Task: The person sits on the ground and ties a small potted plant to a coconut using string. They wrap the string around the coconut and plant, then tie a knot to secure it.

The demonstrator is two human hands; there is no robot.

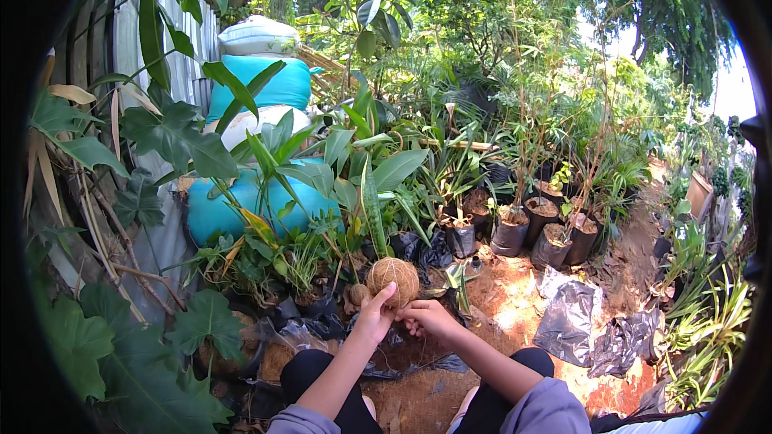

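Observation:
My left hand [377, 316] holds a round ball of brown fibre [393, 280] wound with pale string, the thumb lying across its lower front. A tall, banded snake plant leaf [373, 211] stands up from the ball's top. At the ball's lower right edge, my right hand [427, 317] has thumb and forefinger pinched together, apparently on a thin string that is hardly visible. The ball hangs in front of my knees, above dark plastic and brown loose material [407, 352]. Just left of it sits a smaller brown fibre ball [358, 294].
Several black grow bags [510, 230] with plants stand ahead to the right. Black plastic sheets [570, 319] lie on reddish soil. Teal sacks [241, 205] and a corrugated metal fence [181, 54] are on the left. Large lobed leaves [208, 325] reach close to my left side.

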